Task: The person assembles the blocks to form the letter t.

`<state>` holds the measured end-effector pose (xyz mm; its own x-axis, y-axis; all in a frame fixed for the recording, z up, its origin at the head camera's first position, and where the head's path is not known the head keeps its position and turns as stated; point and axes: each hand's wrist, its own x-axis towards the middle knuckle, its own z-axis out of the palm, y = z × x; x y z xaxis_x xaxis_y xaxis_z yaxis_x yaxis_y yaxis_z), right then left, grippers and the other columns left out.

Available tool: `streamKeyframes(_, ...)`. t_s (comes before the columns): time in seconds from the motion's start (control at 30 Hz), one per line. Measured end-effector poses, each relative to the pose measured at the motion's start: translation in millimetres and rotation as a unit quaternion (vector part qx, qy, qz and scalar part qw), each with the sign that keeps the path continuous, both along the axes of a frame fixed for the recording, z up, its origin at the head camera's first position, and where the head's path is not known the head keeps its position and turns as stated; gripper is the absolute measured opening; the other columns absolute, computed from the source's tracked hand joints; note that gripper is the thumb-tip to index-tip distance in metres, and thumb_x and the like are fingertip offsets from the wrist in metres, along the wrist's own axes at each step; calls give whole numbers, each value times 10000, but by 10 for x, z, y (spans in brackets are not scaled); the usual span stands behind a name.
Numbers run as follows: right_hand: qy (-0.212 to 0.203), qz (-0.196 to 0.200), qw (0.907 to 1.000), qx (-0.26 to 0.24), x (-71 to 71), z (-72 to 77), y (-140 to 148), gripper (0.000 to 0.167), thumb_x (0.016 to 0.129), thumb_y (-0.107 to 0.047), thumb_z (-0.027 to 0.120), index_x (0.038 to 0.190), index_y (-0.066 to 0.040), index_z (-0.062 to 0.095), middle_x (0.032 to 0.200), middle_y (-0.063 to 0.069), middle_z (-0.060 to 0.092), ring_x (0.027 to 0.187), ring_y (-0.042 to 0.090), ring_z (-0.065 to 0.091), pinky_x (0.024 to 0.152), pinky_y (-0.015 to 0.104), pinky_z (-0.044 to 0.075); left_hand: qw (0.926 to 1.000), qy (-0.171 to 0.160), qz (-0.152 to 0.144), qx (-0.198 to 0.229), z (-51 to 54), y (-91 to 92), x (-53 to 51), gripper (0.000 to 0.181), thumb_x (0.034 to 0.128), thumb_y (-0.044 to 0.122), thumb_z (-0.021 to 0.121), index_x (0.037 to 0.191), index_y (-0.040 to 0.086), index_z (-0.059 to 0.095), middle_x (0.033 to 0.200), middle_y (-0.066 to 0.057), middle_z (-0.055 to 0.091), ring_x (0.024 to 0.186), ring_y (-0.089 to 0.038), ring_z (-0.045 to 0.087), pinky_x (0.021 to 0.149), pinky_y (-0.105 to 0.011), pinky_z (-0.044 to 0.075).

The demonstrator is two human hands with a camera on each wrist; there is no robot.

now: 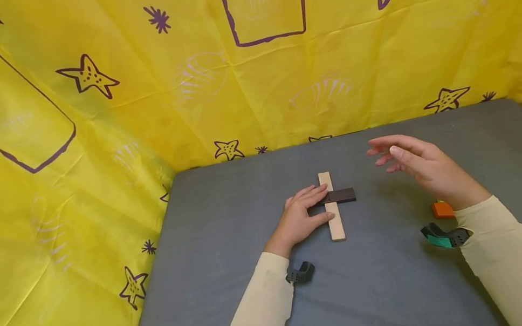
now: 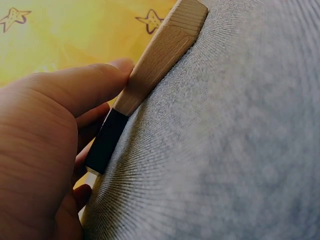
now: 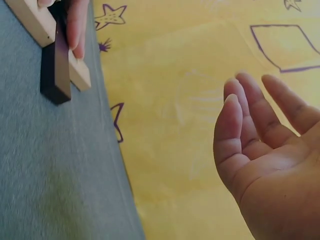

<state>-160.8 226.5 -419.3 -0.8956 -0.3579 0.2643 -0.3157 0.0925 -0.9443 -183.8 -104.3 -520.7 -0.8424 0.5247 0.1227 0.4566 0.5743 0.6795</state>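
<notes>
Light wooden blocks (image 1: 335, 224) and dark brown blocks (image 1: 342, 195) lie flat on the grey cloth in a cross shape. My left hand (image 1: 301, 218) rests on its left side, fingers fairly straight across the dark left arm. In the left wrist view, the thumb (image 2: 102, 82) touches the edge of the near light block (image 2: 155, 55), beside a dark block (image 2: 107, 140). My right hand (image 1: 420, 165) hovers to the right of the cross, fingers loosely bent and holding nothing. The right wrist view shows that palm (image 3: 275, 175) bare, with the dark block (image 3: 56, 75) apart from it.
An orange block (image 1: 443, 210), with a bit of yellow behind it, sits under the right wrist, partly hidden. Grey cloth (image 1: 227, 205) covers the table. Yellow printed fabric (image 1: 263, 97) walls the back and sides. Black bands (image 1: 301, 273) are on both wrists.
</notes>
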Motion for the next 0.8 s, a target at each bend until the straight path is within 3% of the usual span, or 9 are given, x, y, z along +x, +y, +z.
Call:
streamKeyframes(0.17, -17, 107, 9996, -257, 50, -63, 151, 421, 1204, -113, 377, 1577, 2, 534, 1485, 189, 598, 1225, 299, 598, 1002, 260, 506, 10000, 23, 8, -4, -8, 2, -1, 674, 999, 374, 836, 1601, 196, 589, 1628, 136, 508, 1562, -81, 337, 1237, -469, 244)
streamKeyframes(0.33, -98, -69, 9996, -248, 121, -140, 309, 416, 1201, -98, 380, 1571, 19, 531, 1490, 152, 607, 1231, 262, 603, 1014, 248, 492, 10000, 54, 31, -53, -13, 2, -1, 675, 998, 379, 836, 1601, 203, 590, 1628, 151, 502, 1562, -66, 328, 1238, -461, 247)
streamKeyframes(0.67, -71, -797, 9956, 492, 217, -348, 664, 373, 1177, -50, 458, 1521, 5, 593, 1425, 19, 686, 1187, 164, 643, 958, 184, 498, 9999, 146, 20, -19, -13, -1, -3, 665, 990, 365, 847, 1588, 201, 606, 1623, 147, 511, 1569, -75, 319, 1218, -471, 271)
streamKeyframes(0.8, -352, -910, 9916, 847, 251, -484, 817, 380, 1180, -98, 485, 1540, -62, 601, 1416, -99, 680, 1195, 64, 642, 927, 157, 505, 9997, 219, 7, 100, -7, -8, 19, 627, 992, 350, 847, 1560, 187, 638, 1602, 142, 541, 1566, -91, 333, 1215, -471, 274)
